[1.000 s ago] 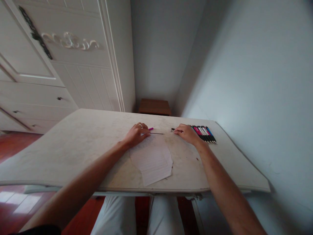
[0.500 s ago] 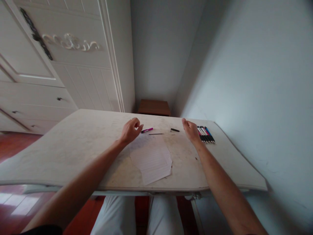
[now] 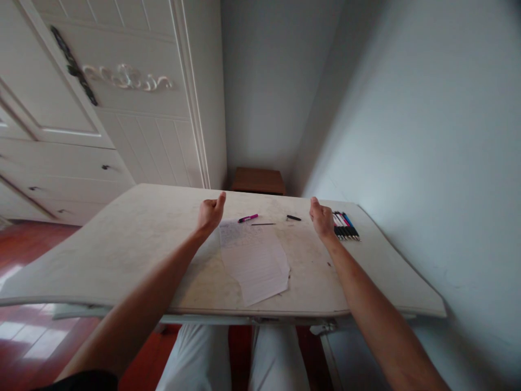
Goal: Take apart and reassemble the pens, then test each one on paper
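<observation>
My left hand [image 3: 210,212] is curled into a fist with the thumb pointing up, above the desk left of the paper. In a matching fist, thumb also raised, my right hand [image 3: 321,215] is held beside the row of pens [image 3: 345,227]. I see nothing in either hand. Between them lie a purple pen piece [image 3: 248,218], a thin dark pen refill [image 3: 264,224] and a short black pen part [image 3: 293,218]. A torn sheet of lined paper [image 3: 256,266] with writing near its top lies closer to me.
The white desk [image 3: 163,239] shows smudges and small dark specks. A wall [image 3: 427,163] runs along its right side. A white cabinet [image 3: 158,141] stands at the back left, and a brown wooden box-like piece [image 3: 259,179] sits beyond the far edge.
My left hand has moved slightly left, away from the purple pen piece, and its thumb has swung upright. The right hand stays a thumb-up fist. The view has shifted a little.
</observation>
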A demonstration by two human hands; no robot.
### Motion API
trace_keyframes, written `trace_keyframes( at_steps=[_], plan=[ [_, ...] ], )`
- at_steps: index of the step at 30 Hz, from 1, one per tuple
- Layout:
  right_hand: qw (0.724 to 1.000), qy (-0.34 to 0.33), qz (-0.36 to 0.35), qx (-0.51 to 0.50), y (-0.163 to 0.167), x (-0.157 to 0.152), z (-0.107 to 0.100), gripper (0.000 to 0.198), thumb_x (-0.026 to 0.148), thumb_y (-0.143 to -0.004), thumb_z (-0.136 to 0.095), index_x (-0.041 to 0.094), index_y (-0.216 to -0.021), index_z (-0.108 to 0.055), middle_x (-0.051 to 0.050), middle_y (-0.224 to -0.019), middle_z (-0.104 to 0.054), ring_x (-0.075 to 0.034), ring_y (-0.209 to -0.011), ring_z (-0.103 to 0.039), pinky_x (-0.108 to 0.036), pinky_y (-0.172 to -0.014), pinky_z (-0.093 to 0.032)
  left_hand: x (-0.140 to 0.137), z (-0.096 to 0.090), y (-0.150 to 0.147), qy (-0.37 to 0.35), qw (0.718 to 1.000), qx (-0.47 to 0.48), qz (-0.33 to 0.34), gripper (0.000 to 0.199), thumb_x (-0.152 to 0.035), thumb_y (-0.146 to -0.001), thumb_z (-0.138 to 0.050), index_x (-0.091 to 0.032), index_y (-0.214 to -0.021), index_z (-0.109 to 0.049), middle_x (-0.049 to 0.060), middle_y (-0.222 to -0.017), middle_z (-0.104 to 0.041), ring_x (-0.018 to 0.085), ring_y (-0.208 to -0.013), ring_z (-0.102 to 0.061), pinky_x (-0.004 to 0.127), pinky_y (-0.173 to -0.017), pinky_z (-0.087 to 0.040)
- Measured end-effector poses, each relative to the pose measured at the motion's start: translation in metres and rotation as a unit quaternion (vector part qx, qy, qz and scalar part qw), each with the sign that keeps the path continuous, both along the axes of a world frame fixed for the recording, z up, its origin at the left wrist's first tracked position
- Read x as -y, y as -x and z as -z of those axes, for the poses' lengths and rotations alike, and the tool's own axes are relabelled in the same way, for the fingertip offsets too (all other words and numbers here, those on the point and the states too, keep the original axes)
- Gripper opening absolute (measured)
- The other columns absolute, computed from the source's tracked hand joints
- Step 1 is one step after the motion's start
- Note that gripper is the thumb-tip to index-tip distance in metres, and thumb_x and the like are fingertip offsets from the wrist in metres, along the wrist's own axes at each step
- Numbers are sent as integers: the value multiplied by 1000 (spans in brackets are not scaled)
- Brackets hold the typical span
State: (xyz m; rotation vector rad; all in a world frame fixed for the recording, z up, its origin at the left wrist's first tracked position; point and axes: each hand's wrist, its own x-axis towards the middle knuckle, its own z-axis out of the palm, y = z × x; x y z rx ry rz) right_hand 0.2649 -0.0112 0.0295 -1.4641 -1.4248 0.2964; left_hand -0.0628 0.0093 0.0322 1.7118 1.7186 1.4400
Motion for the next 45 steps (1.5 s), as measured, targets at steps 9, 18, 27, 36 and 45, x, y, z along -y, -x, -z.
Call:
trace_keyframes(
  at_steps=[9,18,27,36,45],
  plan=[
    [996,-23,-18,80,16,7,4,66,73,-87,-27,23,-43,-27,2,-40,-28,-10,-40,-31,-28,-44,-24,-8,6,5,5,1000,5,6,53,-52,-86,-38,-22,-45,-23,-3,-43,-21,8,-41,-23,27,-42,-14],
    [990,5,-72,121,33,11,14,62,65,-91,-28,24,-46,-23,2,-41,-26,-11,-41,-29,-29,-45,-21,-6,11,-3,20,996,-12,89,49,-48,-88,-34,-22,-48,-22,-4,-46,-21,8,-44,-23,27,-46,-16],
    [988,-82,-102,77,34,12,17,37,45,-97,-28,21,-75,-46,5,-53,-37,-13,-48,-37,-26,-51,-31,-1,15,-5,-42,976,-77,202,28,-26,-84,-32,-19,-62,-48,0,-59,-51,14,-59,-46,26,-59,-33],
    [979,-88,-86,166,35,14,8,35,39,-92,-38,21,-63,-40,5,-50,-35,-10,-45,-34,-24,-50,-27,-1,14,-12,-21,974,-168,149,33,-29,-91,-34,-18,-72,-59,3,-63,-58,14,-57,-49,26,-60,-32],
    [948,46,-227,219,25,10,8,38,45,-87,-52,16,-79,-74,-2,-66,-69,-14,-55,-55,-24,-55,-37,-5,21,-11,-35,950,-227,211,27,-32,-89,-48,-20,-84,-71,6,-87,-67,17,-75,-58,26,-67,-41]
  ],
)
